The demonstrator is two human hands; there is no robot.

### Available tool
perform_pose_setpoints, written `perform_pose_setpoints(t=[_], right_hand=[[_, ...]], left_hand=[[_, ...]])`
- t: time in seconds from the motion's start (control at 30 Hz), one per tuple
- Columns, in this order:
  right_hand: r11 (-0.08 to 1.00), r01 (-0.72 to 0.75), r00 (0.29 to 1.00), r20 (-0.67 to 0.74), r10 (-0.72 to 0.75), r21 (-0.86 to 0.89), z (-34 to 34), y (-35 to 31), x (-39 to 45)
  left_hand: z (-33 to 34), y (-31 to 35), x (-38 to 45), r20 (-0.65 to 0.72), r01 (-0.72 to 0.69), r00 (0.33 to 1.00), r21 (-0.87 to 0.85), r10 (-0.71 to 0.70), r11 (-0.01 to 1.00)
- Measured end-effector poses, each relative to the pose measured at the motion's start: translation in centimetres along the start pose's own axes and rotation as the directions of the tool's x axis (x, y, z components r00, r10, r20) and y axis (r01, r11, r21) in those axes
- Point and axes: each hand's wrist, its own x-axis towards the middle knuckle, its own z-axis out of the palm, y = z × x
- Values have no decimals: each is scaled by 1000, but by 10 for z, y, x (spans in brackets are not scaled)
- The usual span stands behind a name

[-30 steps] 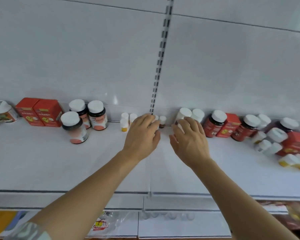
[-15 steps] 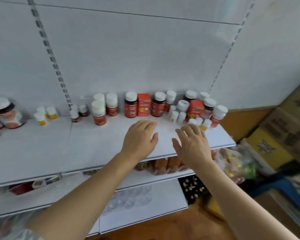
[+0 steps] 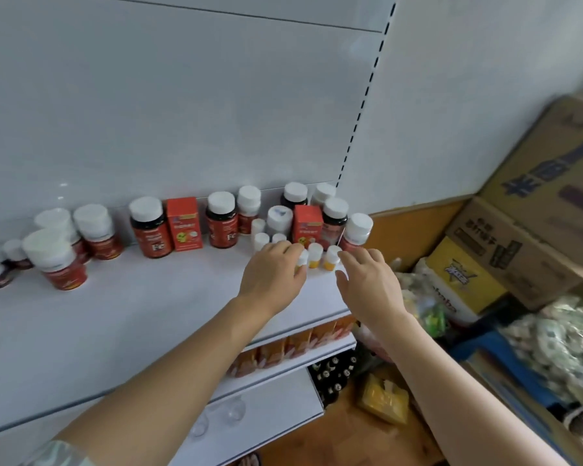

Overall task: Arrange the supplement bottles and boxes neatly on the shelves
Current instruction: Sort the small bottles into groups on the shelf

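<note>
Fingers of the left hand point(image 3: 272, 274) lie loosely spread over the small yellow-banded bottles point(image 3: 315, 255), touching the leftmost; whether they pinch it I cannot tell. These bottles stand upright at the right end of the shelf point(image 3: 148, 317), directly ahead of both hands. The right hand point(image 3: 371, 280) hovers relaxed and empty, just beside the rightmost.

Bottles point(image 3: 151, 227) and boxes point(image 3: 183, 223) stand along the back of the shelf point(image 3: 132, 314). Small vials point(image 3: 330, 257) sit before them at the right end. Cartons point(image 3: 525, 237) stacked right of the shelf.
</note>
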Motion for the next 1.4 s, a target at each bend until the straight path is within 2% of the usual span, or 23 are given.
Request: perform_pose_setpoints(t=[0.17,0.3,0.47,0.7,0.83,0.97,1.1,1.4], right_hand=[[998,49,998,32,-50,39,20,13,38],[991,108,992,55,-113,81,35,18,52],[967,157,985,32,-167,199,41,27,61],[910,279,954,15,-298,306,32,43,62],[835,360,931,-105,-350,417,14,46,62],[731,447,891,-187,-413,515,0,33,62],[615,507,846,-213,-488,603,-7,8,55],[490,591,755,-224,-617,641,-20,-84,35]], left_hand=[[25,-12,29,82,49,995,7,-49,999],[33,-17,35,120,25,993,-24,-22,999],[42,-15,36,111,16,994,-34,-12,999],[33,-3,29,70,135,989,-27,-133,991],[18,5,17,-30,200,978,-117,-204,973],[1,7,-1,-51,283,953,-194,-298,939],[-19,5,-27,-83,339,927,-234,-367,911],[-75,-26,-96,-182,441,856,-231,-484,867]])
